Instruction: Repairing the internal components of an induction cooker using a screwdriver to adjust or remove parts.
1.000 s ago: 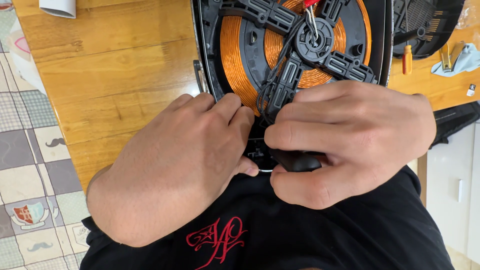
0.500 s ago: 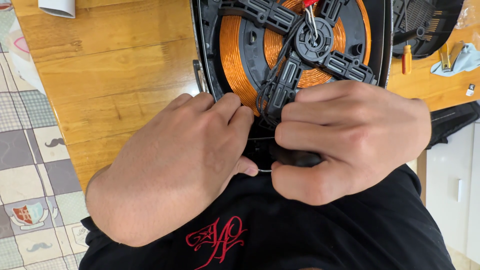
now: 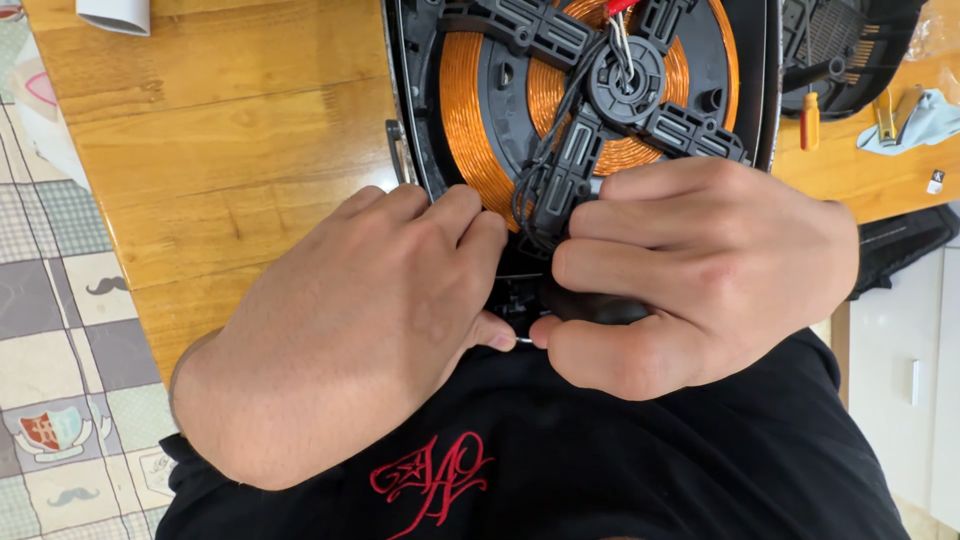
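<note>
Wooden table (image 3: 230,150) — tiled floor (image 3: 50,330) beside; both hands (image 3: 530,310) meeting.

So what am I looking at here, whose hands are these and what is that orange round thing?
The camera sits on a person's head and looks down, so you see their own two hands and black shirt. On the wooden table lies an opened black plastic appliance. The orange ring inside is a flat coil of copper-coloured wire, held under a black plastic frame. The right hand is closed around a dark-handled tool with a thin metal tip; it may be a screwdriver. The left hand rests against the appliance's near edge. Further right lies a small orange-handled tool.
</note>
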